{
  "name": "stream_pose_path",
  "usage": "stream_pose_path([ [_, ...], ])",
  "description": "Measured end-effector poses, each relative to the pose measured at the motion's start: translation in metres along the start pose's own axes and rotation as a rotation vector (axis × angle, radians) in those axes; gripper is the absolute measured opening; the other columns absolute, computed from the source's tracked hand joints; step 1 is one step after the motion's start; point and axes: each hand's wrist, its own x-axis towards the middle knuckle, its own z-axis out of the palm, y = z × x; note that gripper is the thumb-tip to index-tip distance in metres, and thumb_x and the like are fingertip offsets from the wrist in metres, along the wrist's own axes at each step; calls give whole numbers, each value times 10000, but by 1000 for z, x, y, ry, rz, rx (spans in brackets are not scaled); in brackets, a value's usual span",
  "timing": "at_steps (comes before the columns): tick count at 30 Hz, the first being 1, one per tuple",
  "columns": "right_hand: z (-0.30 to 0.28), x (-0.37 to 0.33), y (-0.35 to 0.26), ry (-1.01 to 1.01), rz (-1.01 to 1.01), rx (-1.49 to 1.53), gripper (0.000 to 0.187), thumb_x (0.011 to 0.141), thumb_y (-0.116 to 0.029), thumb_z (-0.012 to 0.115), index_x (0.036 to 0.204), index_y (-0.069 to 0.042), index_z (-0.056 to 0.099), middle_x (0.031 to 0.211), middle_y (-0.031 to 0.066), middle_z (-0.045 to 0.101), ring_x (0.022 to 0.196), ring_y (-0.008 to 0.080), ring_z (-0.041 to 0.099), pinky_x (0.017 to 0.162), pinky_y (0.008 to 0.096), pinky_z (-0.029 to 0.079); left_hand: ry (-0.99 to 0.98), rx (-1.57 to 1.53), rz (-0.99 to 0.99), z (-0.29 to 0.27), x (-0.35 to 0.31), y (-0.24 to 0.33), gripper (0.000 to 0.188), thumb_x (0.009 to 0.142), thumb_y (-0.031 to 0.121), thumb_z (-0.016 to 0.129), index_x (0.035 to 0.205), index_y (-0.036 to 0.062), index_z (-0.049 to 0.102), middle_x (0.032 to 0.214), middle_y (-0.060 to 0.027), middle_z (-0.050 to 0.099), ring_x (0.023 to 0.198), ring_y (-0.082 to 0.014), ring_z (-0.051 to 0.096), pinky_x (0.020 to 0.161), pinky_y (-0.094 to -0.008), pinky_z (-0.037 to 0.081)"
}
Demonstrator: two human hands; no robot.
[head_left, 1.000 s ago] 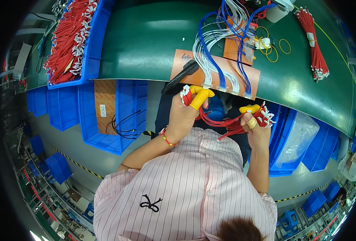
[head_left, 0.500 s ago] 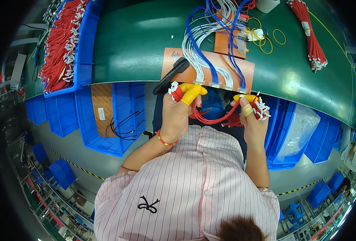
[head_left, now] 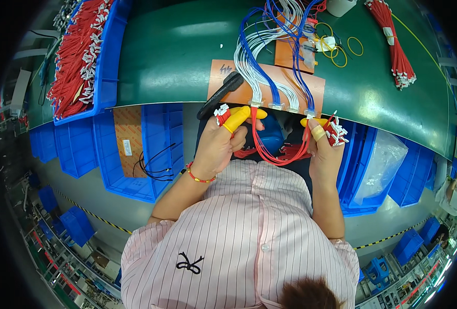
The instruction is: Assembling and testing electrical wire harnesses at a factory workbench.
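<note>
My left hand (head_left: 221, 141), in yellow finger cots, is closed around a bundle of red wires (head_left: 222, 117) with white connector ends. My right hand (head_left: 324, 152) pinches another cluster of red wires (head_left: 336, 133) with white ends. A loop of red wires (head_left: 269, 157) hangs between them. Its left end rises to a white connector at the front edge of an orange board (head_left: 223, 77), and its right end meets the board's right connector beside my right fingertips. Whether these ends are seated, I cannot tell. White wires (head_left: 244, 67) and blue wires (head_left: 263, 66) run back from that edge.
A black-handled tool (head_left: 221, 95) lies across the board's left edge. Yellow rubber bands (head_left: 355, 46) and a tied red wire bundle (head_left: 397, 51) rest on the green table (head_left: 172, 62). A blue bin (head_left: 110, 67) full of red wires stands left. Blue crates (head_left: 161, 131) sit below the edge.
My left hand has shifted slightly left, away from the loop. The loop's left end now stands up against the board's left connector instead of lying at my left fingers.
</note>
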Motion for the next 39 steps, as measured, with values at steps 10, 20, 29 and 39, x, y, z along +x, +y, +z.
stream_pose_path([
  [10, 12, -3, 3, 100, -8, 80, 128, 868, -119, 668, 844, -6, 613, 617, -5, 556, 437, 24, 369, 401, 200, 249, 57, -5, -5, -19, -10, -11, 261, 964, 79, 402, 1131, -46, 560, 881, -89, 639, 466, -14, 281, 409, -182, 208],
  [20, 19, -5, 8, 77, 65, 311, 120, 889, -138, 627, 853, -29, 595, 627, 18, 563, 405, 46, 367, 406, 214, 279, -78, 35, 2, -10, -4, -10, 315, 977, 148, 399, 1139, -78, 548, 828, -52, 623, 450, 0, 273, 406, -178, 201],
  [29, -17, 5, 0, -197, 124, 197, 205, 924, -185, 608, 915, 19, 605, 655, 35, 562, 490, 72, 429, 498, 231, 359, -29, 18, -7, 4, 3, -8, 312, 988, 191, 406, 1086, -60, 565, 802, -33, 607, 438, 4, 276, 400, -181, 183],
  [39, -9, -3, 7, -181, 46, 108, 272, 924, -217, 624, 709, -100, 506, 555, -70, 384, 463, 19, 290, 440, 218, 210, 10, 26, -64, 14, 8, -6, 327, 1001, 230, 429, 1071, -47, 587, 801, -23, 612, 426, 5, 269, 380, -189, 173],
])
